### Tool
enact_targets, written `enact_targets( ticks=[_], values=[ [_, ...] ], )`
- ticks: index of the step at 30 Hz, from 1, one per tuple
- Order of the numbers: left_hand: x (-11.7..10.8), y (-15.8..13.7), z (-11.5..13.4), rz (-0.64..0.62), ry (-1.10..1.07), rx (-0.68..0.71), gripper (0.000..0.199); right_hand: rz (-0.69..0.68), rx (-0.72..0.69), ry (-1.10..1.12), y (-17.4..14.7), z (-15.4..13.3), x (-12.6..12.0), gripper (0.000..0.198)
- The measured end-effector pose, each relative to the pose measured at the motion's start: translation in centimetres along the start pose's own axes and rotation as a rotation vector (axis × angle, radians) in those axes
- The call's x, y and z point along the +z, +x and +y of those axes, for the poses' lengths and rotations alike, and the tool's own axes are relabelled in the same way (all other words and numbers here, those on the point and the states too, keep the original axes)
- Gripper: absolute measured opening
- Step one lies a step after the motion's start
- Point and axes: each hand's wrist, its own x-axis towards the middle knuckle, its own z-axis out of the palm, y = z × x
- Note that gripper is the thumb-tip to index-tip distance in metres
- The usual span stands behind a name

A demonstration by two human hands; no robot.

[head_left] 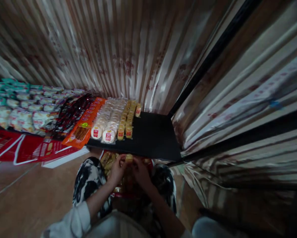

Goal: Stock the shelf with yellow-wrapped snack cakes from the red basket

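Observation:
Between my left hand point(118, 168) and my right hand point(140, 170) is a small gold-wrapped snack pack point(129, 158). The fingers of both hands are closed at its sides. Below them, between my knees, lies a red-edged bag point(120, 190) full of similar gold packs, partly hidden by my hands and forearms. Just beyond, on the black shelf point(154, 135), stand two rows of gold packs point(125, 124) and one lone gold pack point(138, 110) at the back. Left of these are rows of round white crackers point(108, 135) in clear wrappers.
Farther left on the shelf are an orange snack bag point(81, 132), dark red packets point(70, 114) and white-and-green packs point(21, 119). A red printed sheet point(31, 148) hangs along the front edge. Striped plastic sheeting point(128, 49) and black frame bars point(215, 46) enclose the back and right.

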Motion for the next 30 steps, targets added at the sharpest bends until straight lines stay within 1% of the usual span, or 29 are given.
enact_targets(
  ticks=[2, 5, 8, 10, 13, 15, 18, 20, 21, 26, 28, 30],
  values=[
    [0.6, 0.0, 0.7, 0.008, -0.03, 0.019, 0.032, 0.012, -0.035, 0.049, 0.0, -0.6, -0.7, 0.035],
    [1.5, 0.5, 1.9, 0.001, -0.067, 0.07, 0.027, 0.044, -0.022, 0.109, 0.3, -1.3, -1.8, 0.036],
    [2.3, 1.2, 3.2, -0.013, -0.057, 0.105, 0.028, 0.092, -0.029, 0.155, 1.2, -1.5, -3.0, 0.035],
    [2.9, 1.7, 4.1, 0.01, -0.038, 0.14, 0.029, 0.13, -0.055, 0.177, 2.3, -1.3, -3.8, 0.036],
    [4.3, 2.7, 5.1, 0.098, 0.008, 0.262, 0.029, 0.216, -0.037, 0.178, 4.9, -0.8, -4.8, 0.041],
    [5.5, 3.7, 5.5, 0.143, 0.023, 0.353, 0.028, 0.274, -0.021, 0.127, 7.2, -0.5, -5.1, 0.043],
    [7.5, 5.6, 5.6, 0.139, 0.024, 0.42, 0.028, 0.337, -0.034, -0.005, 11.0, -0.1, -5.3, 0.043],
    [8.8, 7.1, 5.7, 0.123, 0.023, 0.398, 0.031, 0.35, -0.035, -0.052, 13.6, 0.1, -5.2, 0.044],
    [9.4, 7.9, 5.8, 0.122, 0.017, 0.366, 0.033, 0.353, -0.033, -0.056, 14.8, 0.2, -5.2, 0.045],
    [11.2, 12.0, 7.2, 0.093, -0.082, 0.154, 0.038, 0.365, -0.077, -0.041, 20.0, 0.5, -5.3, 0.05],
    [11.7, 13.6, 7.7, 0.083, -0.142, 0.114, 0.041, 0.359, -0.1, -0.041, 21.7, 0.4, -5.2, 0.049],
    [12.1, 15.1, 8.0, 0.101, -0.196, 0.109, 0.044, 0.357, -0.105, -0.046, 23.2, 0.3, -5.1, 0.049]
  ],
)
